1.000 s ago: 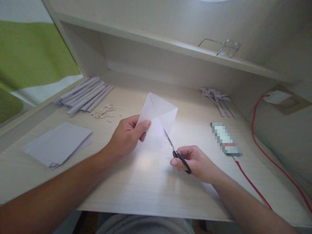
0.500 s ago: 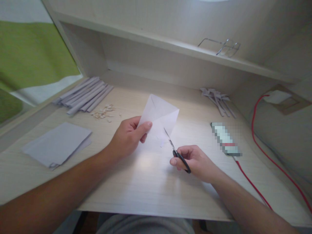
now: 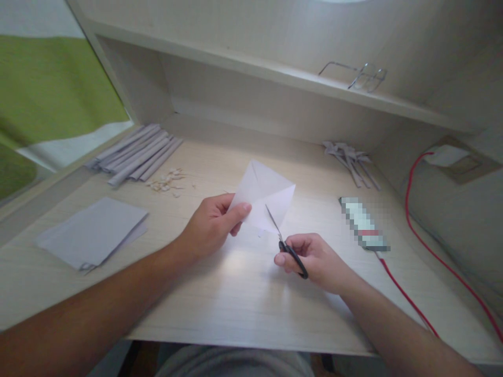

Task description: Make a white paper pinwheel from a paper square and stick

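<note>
My left hand point(image 3: 214, 226) pinches the left corner of a folded white paper point(image 3: 267, 193) and holds it up over the middle of the desk. My right hand point(image 3: 314, 259) grips small black-handled scissors point(image 3: 285, 242), their blades pointing up and left against the paper's lower edge. A tiny cut scrap lies on the desk just below the paper.
A stack of paper sheets point(image 3: 92, 230) lies at the left. Rolled paper tubes point(image 3: 137, 152) and small scraps point(image 3: 168, 180) sit at the back left, folded strips point(image 3: 351, 159) at the back right. A blurred-out object point(image 3: 363, 224) with a red cable point(image 3: 408, 301) lies at the right. Glasses point(image 3: 359, 76) rest on the shelf.
The paper has come down and shifted slightly right, with my left hand following. The scissor blades have closed in on its lower edge. A small piece has dropped off.
</note>
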### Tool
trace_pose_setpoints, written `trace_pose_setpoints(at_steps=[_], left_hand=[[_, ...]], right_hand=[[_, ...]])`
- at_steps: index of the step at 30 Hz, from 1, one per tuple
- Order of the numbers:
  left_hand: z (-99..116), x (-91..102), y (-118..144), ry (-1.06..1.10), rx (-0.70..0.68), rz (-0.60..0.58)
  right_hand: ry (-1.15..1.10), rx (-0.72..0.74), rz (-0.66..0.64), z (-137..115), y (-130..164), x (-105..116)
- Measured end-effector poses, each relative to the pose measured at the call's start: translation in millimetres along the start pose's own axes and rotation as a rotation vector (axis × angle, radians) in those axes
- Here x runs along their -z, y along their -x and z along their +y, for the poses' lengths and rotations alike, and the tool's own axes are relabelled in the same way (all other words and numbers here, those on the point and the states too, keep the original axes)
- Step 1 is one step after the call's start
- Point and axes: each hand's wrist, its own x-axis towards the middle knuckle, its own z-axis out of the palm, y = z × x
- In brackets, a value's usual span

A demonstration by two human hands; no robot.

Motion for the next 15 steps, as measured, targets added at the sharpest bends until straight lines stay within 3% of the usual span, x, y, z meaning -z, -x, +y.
trace_pose_setpoints(at_steps=[15], left_hand=[[0.4, 0.3, 1.7, -0.024, 0.016, 0.015]], right_hand=[[0.050, 0.044, 0.043, 2.5, -1.5, 2.1]])
